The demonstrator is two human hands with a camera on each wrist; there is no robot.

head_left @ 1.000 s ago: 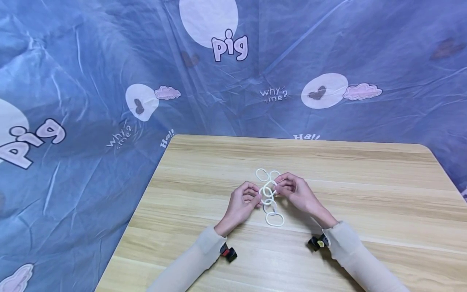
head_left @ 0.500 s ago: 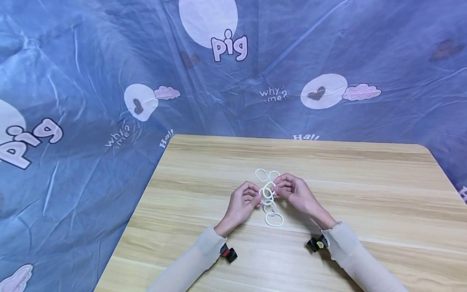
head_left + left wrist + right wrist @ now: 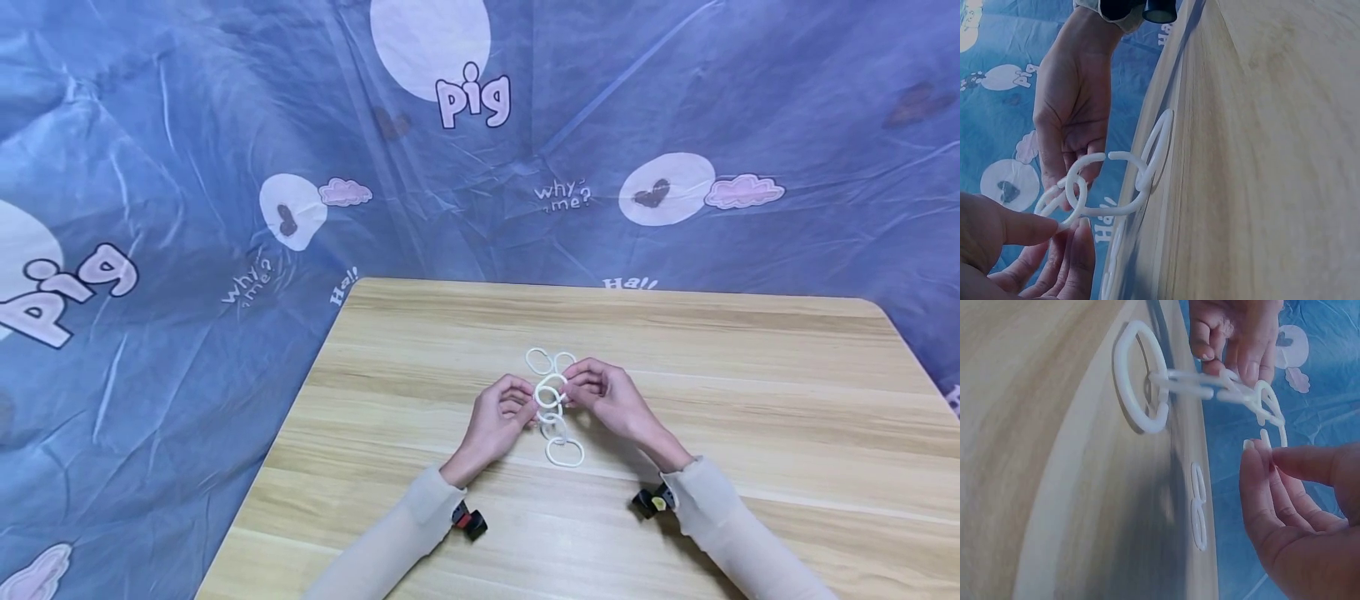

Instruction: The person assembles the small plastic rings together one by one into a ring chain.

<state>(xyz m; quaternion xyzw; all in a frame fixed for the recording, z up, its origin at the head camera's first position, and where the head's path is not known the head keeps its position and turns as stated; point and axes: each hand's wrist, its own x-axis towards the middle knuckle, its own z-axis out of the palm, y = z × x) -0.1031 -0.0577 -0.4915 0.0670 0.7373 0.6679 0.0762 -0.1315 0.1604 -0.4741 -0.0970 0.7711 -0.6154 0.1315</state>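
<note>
Between the hands hangs a short chain of white plastic oval links, each with a small gap. My left hand [image 3: 501, 417] pinches one link [image 3: 1075, 215] between thumb and fingertips. Opposite it, my right hand [image 3: 611, 402] pinches another link [image 3: 1282, 434] by its end, and the two links overlap at the fingertips. An open-gapped link [image 3: 1127, 211] hangs through the left-hand one. The chain runs down toward the person to an end link [image 3: 565, 465] at the tabletop. Whether the right-hand link is threaded through the left-hand one I cannot tell.
Two more white links, a left one [image 3: 529, 367] and a right one [image 3: 557, 358], lie side by side on the wood-grain table [image 3: 420, 333] just beyond the hands. A blue printed cloth [image 3: 480, 233] hangs behind the table and along its left side.
The right-hand link has shifted slightly left and now overlaps the left-hand link more closely. Both hands stay nearly in place, and the links on the table have not moved.
</note>
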